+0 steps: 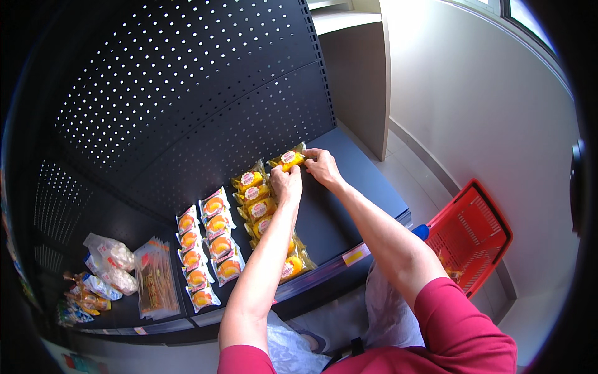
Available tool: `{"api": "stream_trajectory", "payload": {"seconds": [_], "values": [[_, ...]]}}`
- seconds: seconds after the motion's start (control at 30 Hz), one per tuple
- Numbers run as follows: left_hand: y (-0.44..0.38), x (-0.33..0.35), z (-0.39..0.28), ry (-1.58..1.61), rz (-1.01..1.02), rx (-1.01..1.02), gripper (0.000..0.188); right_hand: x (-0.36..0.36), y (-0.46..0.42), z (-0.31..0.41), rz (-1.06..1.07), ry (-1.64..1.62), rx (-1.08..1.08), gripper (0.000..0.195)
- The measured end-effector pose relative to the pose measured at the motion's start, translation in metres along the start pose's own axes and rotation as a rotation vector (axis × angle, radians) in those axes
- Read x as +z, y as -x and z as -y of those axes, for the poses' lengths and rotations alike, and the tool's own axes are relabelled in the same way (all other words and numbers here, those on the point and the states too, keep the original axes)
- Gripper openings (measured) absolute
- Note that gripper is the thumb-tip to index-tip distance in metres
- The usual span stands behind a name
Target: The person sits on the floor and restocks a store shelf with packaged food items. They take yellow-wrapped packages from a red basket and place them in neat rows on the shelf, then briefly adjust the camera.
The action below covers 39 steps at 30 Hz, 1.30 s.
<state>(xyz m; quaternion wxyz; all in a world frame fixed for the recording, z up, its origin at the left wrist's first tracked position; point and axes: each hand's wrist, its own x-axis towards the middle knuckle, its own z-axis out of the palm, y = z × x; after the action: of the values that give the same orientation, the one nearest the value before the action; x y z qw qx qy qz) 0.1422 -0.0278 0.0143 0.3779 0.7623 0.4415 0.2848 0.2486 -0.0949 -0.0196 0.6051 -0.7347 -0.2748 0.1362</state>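
My left hand point(287, 182) and my right hand point(323, 167) hold a yellow packaged cake point(290, 159) between them, near the back of a dark metal shelf point(341, 163). My left fingers are at its front edge, my right fingers at its right end. To the left of my left hand runs a row of similar packaged cakes in clear yellowish wrappers point(258, 209), partly hidden behind my left forearm. At the front of that row, a wrapped cake point(292, 265) lies near the shelf's edge.
Two rows of white-wrapped buns point(217, 225) lie further left, then flat brown packets point(156, 280) and bags of white food point(112, 262). A perforated back panel point(196, 84) rises behind. A red shopping basket point(476, 229) stands on the floor at right, by the wall.
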Motion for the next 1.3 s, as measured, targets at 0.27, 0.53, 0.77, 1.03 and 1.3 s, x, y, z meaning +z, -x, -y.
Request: {"api": "stream_trajectory", "payload": {"seconds": [0.27, 0.53, 0.77, 1.03, 1.3], "values": [[-0.019, 0.004, 0.027, -0.018, 0.024, -0.004, 0.057, 0.01, 0.015, 0.019, 0.061, 0.044, -0.048, 0.046], [-0.017, 0.005, 0.016, -0.079, 0.057, 0.044, 0.06, 0.006, 0.005, 0.005, 0.063, 0.108, -0.134, 0.046], [-0.003, 0.0, 0.004, -0.122, 0.117, 0.072, 0.072, 0.008, 0.0, -0.004, 0.078, 0.056, -0.153, 0.048], [0.01, 0.002, 0.0, -0.096, 0.071, 0.17, 0.07, 0.004, -0.017, -0.027, 0.112, 0.077, -0.195, 0.057], [0.129, -0.074, -0.022, -0.219, 0.208, 0.754, 0.058, 0.007, 0.01, 0.012, -0.201, -0.03, -0.203, 0.028]]}}
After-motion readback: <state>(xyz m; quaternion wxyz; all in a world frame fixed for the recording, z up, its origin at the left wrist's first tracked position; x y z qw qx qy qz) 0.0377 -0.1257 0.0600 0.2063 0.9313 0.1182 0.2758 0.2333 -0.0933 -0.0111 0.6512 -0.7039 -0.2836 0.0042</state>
